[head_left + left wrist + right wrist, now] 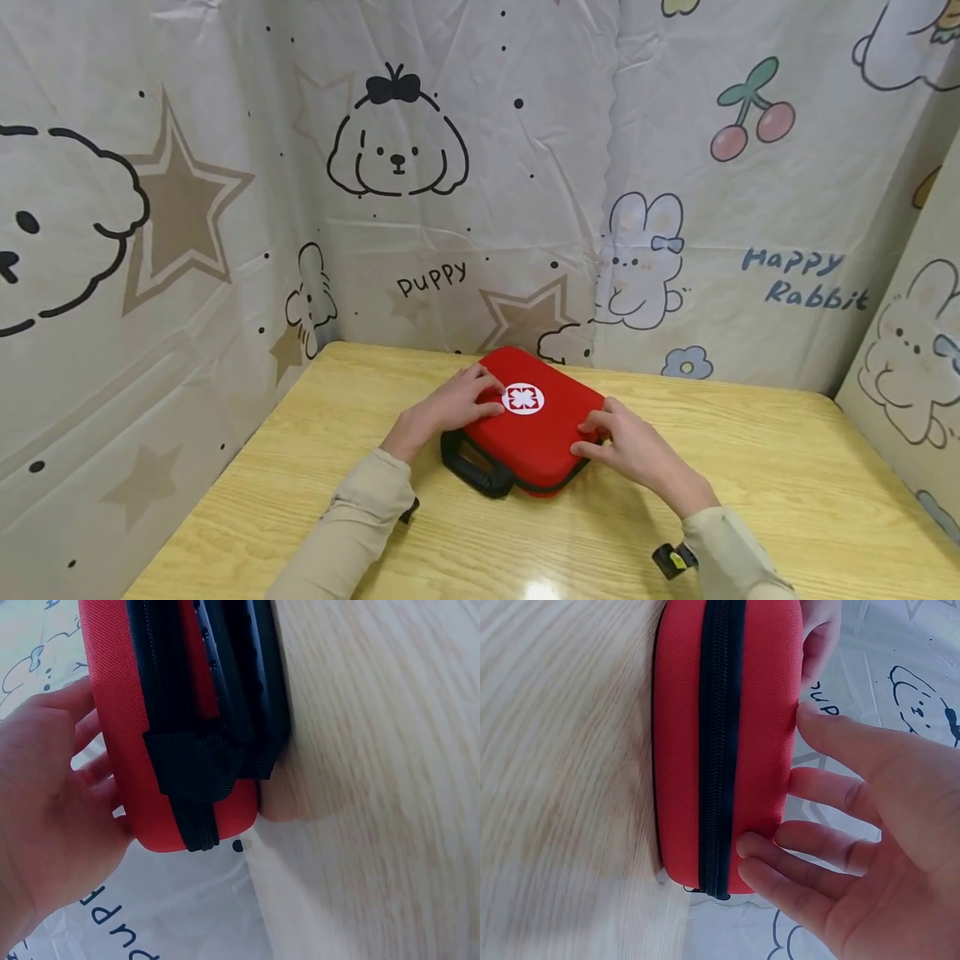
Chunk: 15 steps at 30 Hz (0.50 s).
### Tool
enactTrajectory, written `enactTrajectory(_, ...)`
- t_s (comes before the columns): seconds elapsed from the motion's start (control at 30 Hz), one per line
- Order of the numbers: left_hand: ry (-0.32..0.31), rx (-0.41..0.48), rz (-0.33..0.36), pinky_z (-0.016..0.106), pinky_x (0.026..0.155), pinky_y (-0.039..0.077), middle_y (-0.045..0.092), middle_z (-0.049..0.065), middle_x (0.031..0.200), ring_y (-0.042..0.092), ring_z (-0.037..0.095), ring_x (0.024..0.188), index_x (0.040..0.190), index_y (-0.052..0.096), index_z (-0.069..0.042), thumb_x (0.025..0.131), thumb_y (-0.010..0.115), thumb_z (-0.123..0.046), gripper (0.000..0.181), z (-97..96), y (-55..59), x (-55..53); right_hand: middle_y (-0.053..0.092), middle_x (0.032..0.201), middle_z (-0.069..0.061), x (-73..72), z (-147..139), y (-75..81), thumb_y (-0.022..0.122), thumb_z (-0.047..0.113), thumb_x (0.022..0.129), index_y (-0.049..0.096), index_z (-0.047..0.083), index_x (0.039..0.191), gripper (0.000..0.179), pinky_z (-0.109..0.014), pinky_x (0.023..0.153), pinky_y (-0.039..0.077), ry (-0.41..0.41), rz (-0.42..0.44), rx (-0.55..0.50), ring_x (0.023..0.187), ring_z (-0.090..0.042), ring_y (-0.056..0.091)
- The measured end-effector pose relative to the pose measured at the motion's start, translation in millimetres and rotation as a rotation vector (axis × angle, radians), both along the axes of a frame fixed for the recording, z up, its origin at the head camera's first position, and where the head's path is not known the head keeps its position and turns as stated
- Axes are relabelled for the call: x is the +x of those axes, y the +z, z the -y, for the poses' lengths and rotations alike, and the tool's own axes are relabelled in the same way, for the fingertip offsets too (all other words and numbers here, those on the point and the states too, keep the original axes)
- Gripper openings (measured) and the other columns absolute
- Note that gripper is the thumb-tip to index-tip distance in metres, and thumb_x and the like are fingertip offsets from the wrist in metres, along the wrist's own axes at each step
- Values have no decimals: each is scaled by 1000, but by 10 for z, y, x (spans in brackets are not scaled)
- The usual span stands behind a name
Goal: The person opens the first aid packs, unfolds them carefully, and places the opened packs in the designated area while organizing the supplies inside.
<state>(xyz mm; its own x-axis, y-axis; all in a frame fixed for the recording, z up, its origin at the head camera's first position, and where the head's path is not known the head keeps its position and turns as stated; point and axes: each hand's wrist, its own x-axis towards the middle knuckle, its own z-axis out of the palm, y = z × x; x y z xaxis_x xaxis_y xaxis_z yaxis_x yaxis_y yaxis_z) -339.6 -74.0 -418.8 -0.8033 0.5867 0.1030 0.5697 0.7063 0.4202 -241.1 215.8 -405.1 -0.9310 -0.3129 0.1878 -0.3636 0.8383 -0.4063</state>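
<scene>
A red zippered first-aid case [536,446] lies on the table, its lid marked with a white round emblem [522,399]. Its black handle [476,475] points toward the front left. My left hand [459,402] rests its fingertips on the lid's left side, beside the emblem. With slightly bent fingers, my right hand [633,442] touches the lid's right edge. A black zipper [718,750] runs shut along the side in the right wrist view, and a small zipper pull shows at its far end. In the left wrist view, a black strap [191,765] crosses the zipper near the handle.
The case stands on a light wood-grain table [735,467], near its back edge. Behind and at both sides hangs a pale cloth [495,208] printed with puppies, rabbits and stars. Small black devices [672,561] sit at the wrists, below the sleeves.
</scene>
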Motion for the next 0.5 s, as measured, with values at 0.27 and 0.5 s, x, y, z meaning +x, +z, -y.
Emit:
enactTrajectory(0.27, 8, 7, 10, 41, 105, 43, 51, 7, 125, 46, 26, 120, 124, 65, -17, 95, 66, -32, 33, -6, 38, 9, 68, 92, 2, -51, -19, -12, 80, 36, 82, 73, 12, 103, 32, -32, 74, 50, 19, 22, -22, 82, -11, 59)
enactTrajectory(0.5, -13, -11, 8, 42, 108, 40, 52, 6, 124, 48, 24, 120, 124, 65, -18, 95, 65, -33, 33, 1, 29, -17, 64, 78, 7, -58, -16, -25, 79, 39, 83, 72, 14, 104, 34, -27, 66, 46, 7, 70, -28, 72, -7, 54)
